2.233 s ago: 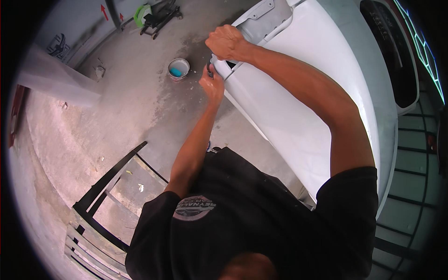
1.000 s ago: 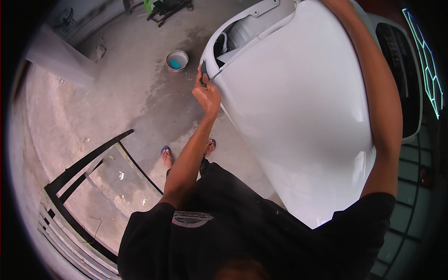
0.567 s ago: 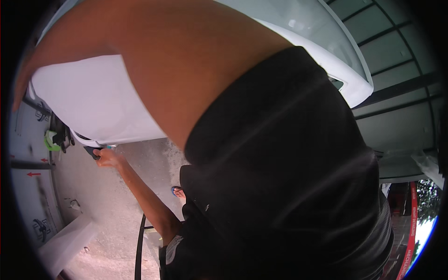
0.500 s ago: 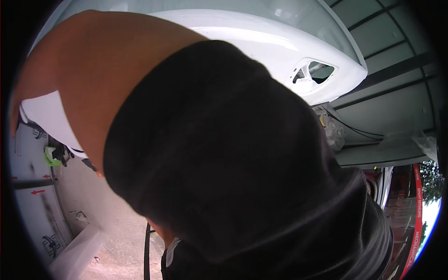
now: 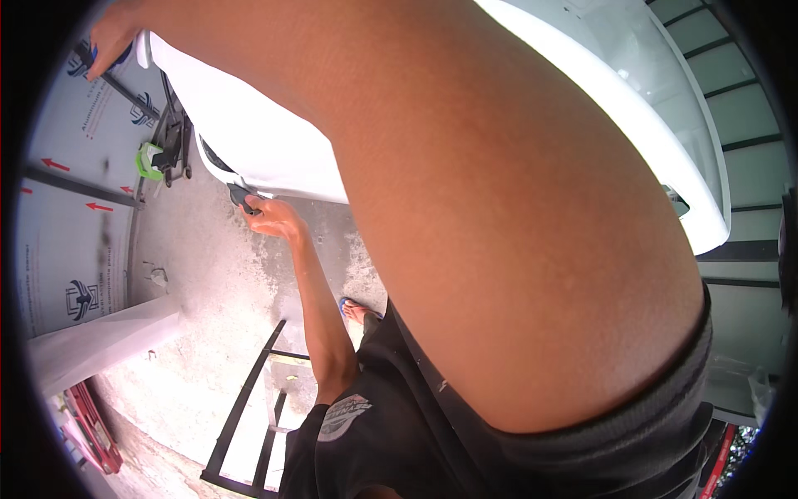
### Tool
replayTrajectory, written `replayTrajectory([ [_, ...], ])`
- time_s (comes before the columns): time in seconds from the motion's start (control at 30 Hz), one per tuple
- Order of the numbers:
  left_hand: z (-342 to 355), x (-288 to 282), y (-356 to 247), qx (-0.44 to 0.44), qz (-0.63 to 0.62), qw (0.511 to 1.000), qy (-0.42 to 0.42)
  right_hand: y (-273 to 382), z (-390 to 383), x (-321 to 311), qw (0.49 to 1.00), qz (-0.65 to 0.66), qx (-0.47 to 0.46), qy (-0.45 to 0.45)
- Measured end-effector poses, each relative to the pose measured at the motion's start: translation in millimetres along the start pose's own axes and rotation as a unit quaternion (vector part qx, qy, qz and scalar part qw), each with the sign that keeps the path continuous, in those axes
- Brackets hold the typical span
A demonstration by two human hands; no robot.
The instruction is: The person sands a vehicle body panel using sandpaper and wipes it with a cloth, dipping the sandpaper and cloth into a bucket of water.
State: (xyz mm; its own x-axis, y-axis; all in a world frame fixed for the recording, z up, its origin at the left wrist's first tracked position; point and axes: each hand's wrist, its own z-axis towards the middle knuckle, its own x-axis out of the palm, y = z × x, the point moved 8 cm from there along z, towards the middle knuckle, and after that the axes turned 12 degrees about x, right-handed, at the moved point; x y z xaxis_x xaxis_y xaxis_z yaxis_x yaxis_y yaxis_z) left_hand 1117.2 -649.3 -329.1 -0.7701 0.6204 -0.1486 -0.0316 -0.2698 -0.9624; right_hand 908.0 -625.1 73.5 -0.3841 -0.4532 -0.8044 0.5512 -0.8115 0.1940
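My right arm crosses the picture from lower right to upper left, over a white car body panel [image 5: 258, 125]. At its end, near the rim, my right hand [image 5: 112, 37] has its fingers curled around something dark with a bit of blue, too small and cut off to name. Lower down, my left hand [image 5: 274, 218] grips a dark grey, flat-looking piece [image 5: 243, 197] between thumb and fingers. That piece is at the lower edge of the white panel; whether it touches cannot be told. Much of the panel lies hidden behind my right arm.
A black metal frame [image 5: 241, 407] stands by my left side on the concrete floor [image 5: 216, 283]. Wall boards with red arrows [image 5: 79, 241] line the left, near a green-and-black item [image 5: 151, 160]. A foot in a blue sandal [image 5: 357, 311] shows below. Something red [image 5: 91, 424] lies lower left.
My right upper arm and black sleeve have shifted lower right, uncovering more of the panel and floor. Both hands, the left one's grey piece and the black frame have come into view.
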Motion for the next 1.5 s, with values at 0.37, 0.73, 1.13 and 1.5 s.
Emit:
replayTrajectory([
  [0.37, 18.5, -4.0, 20.4, 0.081, -0.078, 0.993, -0.043, 0.7, 12.4, 22.3, 0.993, -0.012, -0.02, 0.118],
  [0.73, 31.9, 5.8, 39.1, 0.004, 0.036, 0.999, -0.025, 7.6, 4.8, 4.5, 0.993, 0.014, -0.039, 0.109],
  [1.13, 46.5, -11.9, -1.7, 0.111, 0.013, 0.993, -0.025, 30.4, -12.8, -13.5, 0.986, 0.116, -0.114, 0.02],
  [1.5, 48.3, -10.4, 3.3, 0.062, -0.034, 0.997, -0.007, 37.2, -14.2, -16.5, 0.984, 0.095, -0.144, -0.049],
])
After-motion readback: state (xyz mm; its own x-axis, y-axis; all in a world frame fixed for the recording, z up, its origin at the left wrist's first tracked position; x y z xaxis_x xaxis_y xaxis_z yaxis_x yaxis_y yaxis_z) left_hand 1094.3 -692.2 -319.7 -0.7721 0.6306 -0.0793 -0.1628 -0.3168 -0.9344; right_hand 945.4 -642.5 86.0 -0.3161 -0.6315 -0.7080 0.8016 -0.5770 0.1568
